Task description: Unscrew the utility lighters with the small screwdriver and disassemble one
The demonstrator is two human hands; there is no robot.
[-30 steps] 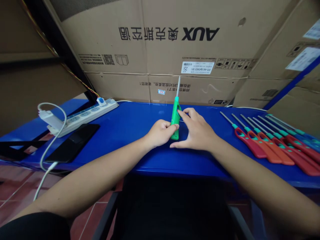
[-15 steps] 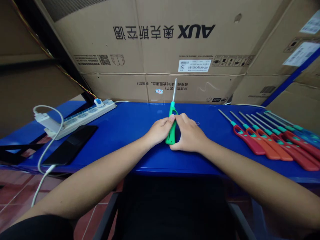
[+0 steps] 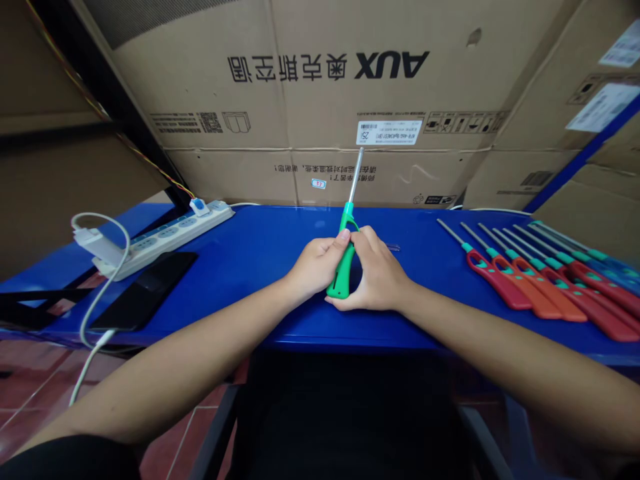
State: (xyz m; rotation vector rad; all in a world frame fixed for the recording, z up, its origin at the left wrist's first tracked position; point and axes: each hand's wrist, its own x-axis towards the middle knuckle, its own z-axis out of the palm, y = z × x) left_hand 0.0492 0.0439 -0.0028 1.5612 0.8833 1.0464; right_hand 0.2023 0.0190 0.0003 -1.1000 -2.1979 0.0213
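A green long-necked gas lighter (image 3: 343, 272) is held over the front middle of the blue table, its metal tube tilted up and slightly right. My left hand (image 3: 320, 261) grips it from the left, thumb lying on the upper handle near the trigger loop. From the other side my right hand (image 3: 383, 270) holds it too, forefinger by the trigger and thumb at the handle's bottom end. Some of the fingers are hidden behind the handle. Behind my right hand, a few thin metal pieces (image 3: 394, 247) lie on the table.
Several red, orange and blue lighters (image 3: 537, 293) lie in a row on the right of the blue table (image 3: 260, 267). At left are a white power strip (image 3: 170, 233) and a black phone (image 3: 147, 290) with a white cable. A large cardboard box (image 3: 320, 120) stands behind.
The lighter has tilted, its tube tip moving up and to the right and its bottom end slightly left. Both hands still hold it and have shifted only slightly.
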